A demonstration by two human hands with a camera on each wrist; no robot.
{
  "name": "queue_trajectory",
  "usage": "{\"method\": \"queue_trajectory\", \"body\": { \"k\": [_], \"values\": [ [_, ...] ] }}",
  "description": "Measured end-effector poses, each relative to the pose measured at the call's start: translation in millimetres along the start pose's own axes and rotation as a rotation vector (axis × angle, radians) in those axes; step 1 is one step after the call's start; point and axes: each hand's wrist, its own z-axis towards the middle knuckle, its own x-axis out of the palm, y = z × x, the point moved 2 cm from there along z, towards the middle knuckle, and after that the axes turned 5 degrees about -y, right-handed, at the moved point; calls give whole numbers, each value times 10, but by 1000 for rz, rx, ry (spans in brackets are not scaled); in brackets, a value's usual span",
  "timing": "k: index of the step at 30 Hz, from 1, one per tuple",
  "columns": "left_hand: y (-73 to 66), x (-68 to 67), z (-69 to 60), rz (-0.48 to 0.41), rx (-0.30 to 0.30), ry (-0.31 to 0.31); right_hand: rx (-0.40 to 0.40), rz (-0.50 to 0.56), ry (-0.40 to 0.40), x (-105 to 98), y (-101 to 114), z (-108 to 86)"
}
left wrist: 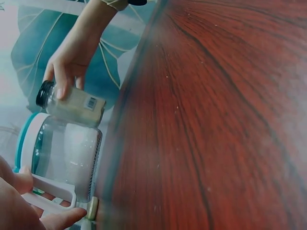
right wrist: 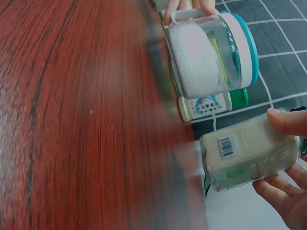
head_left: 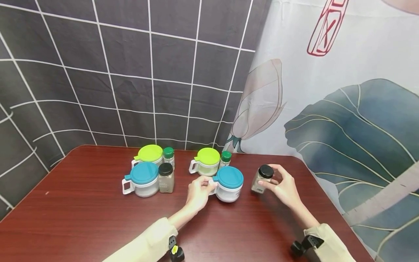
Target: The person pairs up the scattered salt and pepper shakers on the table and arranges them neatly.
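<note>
My left hand (head_left: 198, 193) holds the white handle of a blue-lidded seasoning jar (head_left: 229, 186) at the centre right of the table. White granules show through the jar's clear wall (right wrist: 192, 60) in the right wrist view. To its right, my right hand (head_left: 285, 187) grips a black-capped spice bottle (head_left: 258, 183) between thumb and fingers. The bottle is slightly tilted, with pale powder inside and a barcode label (right wrist: 228, 146). In the head view a gap separates jar and bottle. Whether either one touches the table is hard to tell.
Behind the held jar stand a lime-lidded jar (head_left: 207, 162) and a green-capped bottle (head_left: 225, 158). Left of them is a similar group: a lime-lidded jar (head_left: 150, 153), green-capped bottle (head_left: 168, 156), blue-lidded jar (head_left: 144, 179) and black-capped bottle (head_left: 166, 178). Fabric hangs behind the reddish-brown table (head_left: 98, 211).
</note>
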Motion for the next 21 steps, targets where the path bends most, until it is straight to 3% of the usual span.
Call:
{"method": "queue_trajectory", "body": {
  "k": [11, 14, 17, 21],
  "values": [
    [19, -160, 12, 12, 13, -10, 2, 48, 31, 183, -264, 58],
    [23, -201, 3, 12, 7, -11, -8, 52, 38, 232, -245, 55],
    [27, -237, -7, 13, -3, -11, -11, 47, 51, 263, -96, 37],
    [44, -274, -14, 10, -16, -11, -10, 47, 67, 326, -96, 49]
  ]
}}
